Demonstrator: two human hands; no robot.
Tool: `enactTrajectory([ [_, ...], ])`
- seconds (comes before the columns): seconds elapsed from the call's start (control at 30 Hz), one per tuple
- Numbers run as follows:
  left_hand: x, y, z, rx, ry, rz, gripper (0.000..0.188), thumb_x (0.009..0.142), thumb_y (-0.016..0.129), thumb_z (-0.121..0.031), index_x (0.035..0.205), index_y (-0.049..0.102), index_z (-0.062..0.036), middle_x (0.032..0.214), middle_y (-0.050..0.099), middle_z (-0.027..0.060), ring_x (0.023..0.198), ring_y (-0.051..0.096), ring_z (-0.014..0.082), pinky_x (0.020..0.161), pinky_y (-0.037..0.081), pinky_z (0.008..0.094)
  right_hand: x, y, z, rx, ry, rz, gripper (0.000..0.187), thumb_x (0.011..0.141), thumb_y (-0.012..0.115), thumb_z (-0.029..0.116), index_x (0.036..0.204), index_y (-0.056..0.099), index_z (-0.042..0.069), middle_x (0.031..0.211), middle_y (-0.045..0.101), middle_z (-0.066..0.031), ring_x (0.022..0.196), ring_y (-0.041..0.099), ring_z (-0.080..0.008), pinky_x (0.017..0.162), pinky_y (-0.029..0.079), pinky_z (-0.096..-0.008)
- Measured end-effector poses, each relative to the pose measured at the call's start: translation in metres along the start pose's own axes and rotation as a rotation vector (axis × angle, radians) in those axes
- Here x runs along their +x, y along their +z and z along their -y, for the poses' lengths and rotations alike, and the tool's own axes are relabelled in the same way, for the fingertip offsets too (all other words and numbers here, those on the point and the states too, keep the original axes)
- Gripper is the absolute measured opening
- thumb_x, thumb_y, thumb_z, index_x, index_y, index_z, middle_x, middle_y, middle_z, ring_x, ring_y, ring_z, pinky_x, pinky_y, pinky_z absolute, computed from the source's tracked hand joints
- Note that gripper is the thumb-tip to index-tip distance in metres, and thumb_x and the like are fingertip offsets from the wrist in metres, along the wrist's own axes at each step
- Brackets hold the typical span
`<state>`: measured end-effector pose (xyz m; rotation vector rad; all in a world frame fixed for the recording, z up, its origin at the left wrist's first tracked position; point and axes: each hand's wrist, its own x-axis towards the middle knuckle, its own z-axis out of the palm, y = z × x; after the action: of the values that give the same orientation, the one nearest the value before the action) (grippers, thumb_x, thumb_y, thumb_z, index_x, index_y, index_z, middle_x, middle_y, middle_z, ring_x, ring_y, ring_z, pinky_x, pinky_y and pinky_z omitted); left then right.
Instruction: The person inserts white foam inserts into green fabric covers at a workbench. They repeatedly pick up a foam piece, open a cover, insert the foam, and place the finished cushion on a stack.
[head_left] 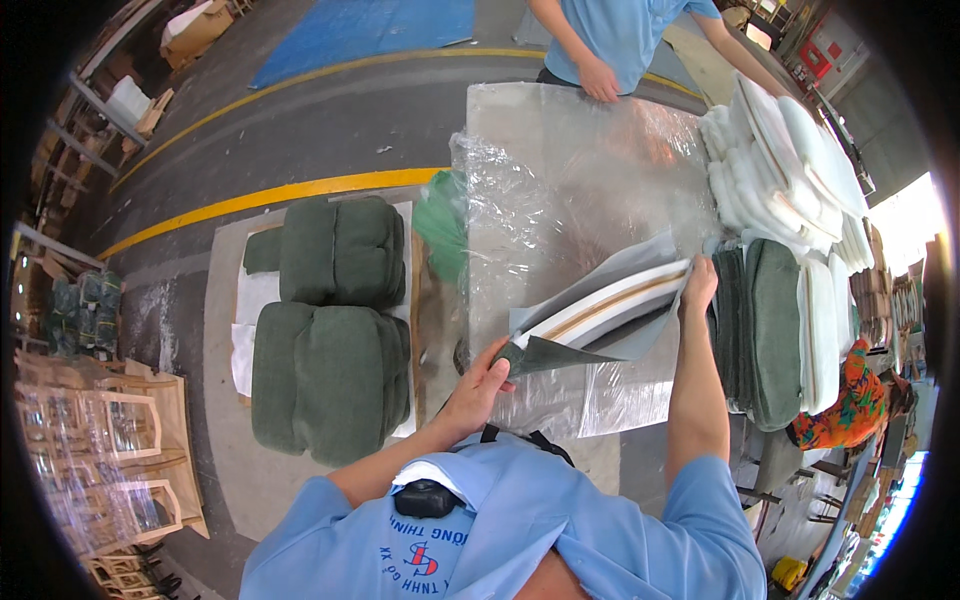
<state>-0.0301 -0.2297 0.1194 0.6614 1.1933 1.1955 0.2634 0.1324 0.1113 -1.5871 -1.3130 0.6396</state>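
Over the plastic-covered table (590, 200) I hold a curved seat cushion with white padding and a thin tan layer (610, 303) showing along its edge. A green-grey fabric cover (640, 338) lies open around the padding, its paler inner side turned out. My left hand (478, 388) is closed on the cover's near left corner. At the far right end, my right hand (700, 285) pinches the cover and cushion edge. Beside my right hand stands a row of green cushions (770, 330), with white padding pieces (818, 335) behind them.
Folded green cushions (330, 380) lie in two piles on a low stand to the left. White padding (785, 170) is heaped at the table's far right. A co-worker in a blue shirt (620, 40) stands across the table. Wooden frames (130, 430) stand at lower left.
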Motion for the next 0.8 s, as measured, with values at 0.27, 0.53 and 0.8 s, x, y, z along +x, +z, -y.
enactTrajectory([
  [0.27,0.01,-0.019,0.022,-0.52,-0.207,-0.325,0.044,0.113,0.05,-0.032,0.149,0.05,-0.007,0.141,0.061,0.0128,0.124,0.063,0.0246,0.106,0.05,0.0436,-0.104,-0.107,-0.045,0.531,0.534,0.367,0.043,0.096,0.063,0.029,0.132,0.066,0.005,0.12,0.069,-0.0083,0.11,0.065,-0.0233,0.1,0.051,-0.0419],
  [0.53,0.016,-0.042,0.031,-0.172,0.103,-0.299,0.058,0.1,0.065,-0.005,0.154,0.043,-0.0011,0.138,0.061,0.0091,0.128,0.057,0.0207,0.111,0.044,0.0349,-0.201,-0.157,-0.105,0.455,0.535,0.4,0.063,0.108,0.051,0.047,0.154,0.046,0.005,0.146,0.059,-0.0093,0.133,0.055,-0.0235,0.112,0.042,-0.0398],
  [0.8,0.029,-0.061,-0.017,0.018,0.185,-0.205,0.058,0.115,0.037,-0.049,0.136,0.059,0.0005,0.124,0.066,0.0078,0.115,0.06,0.0166,0.106,0.044,0.0338,-0.183,-0.124,-0.062,0.783,0.376,0.233,0.074,0.108,0.037,0.068,0.117,0.069,0.002,0.105,0.072,-0.0133,0.103,0.067,-0.0256,0.098,0.049,-0.0402],
])
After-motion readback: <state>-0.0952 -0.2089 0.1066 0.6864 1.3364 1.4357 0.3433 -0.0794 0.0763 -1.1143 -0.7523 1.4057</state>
